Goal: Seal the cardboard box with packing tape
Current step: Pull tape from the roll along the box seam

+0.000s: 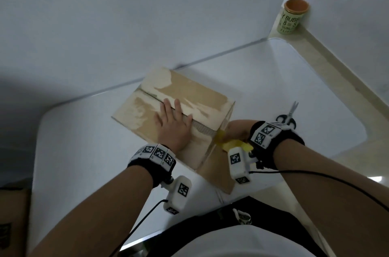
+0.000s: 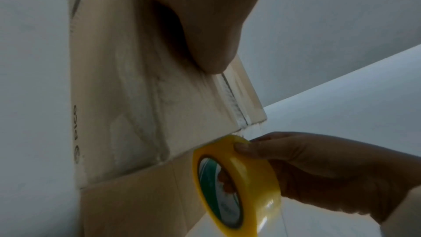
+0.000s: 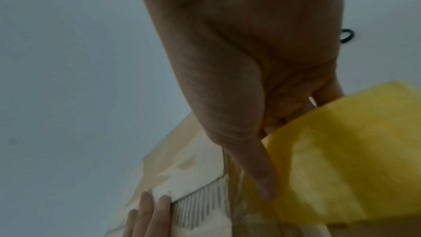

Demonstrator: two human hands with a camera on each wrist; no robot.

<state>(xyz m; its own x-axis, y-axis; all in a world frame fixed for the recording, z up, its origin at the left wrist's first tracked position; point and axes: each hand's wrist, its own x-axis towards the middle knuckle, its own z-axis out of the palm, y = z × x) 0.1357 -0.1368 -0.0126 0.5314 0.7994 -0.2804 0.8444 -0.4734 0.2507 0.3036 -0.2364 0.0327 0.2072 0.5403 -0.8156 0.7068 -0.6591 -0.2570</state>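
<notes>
A closed cardboard box lies on the white table, its centre seam running toward the near right edge. My left hand lies flat on the top flaps, fingers straight across the seam. My right hand grips a yellow tape roll at the box's near right edge. In the left wrist view the tape roll is held by thumb and fingers against the box edge, with clear tape running up the seam. The right wrist view shows the thumb on the yellow roll.
Black-handled scissors lie on the table just beyond my right wrist. A green cup stands on the beige ledge at the far right. Another cardboard box sits at the lower left edge.
</notes>
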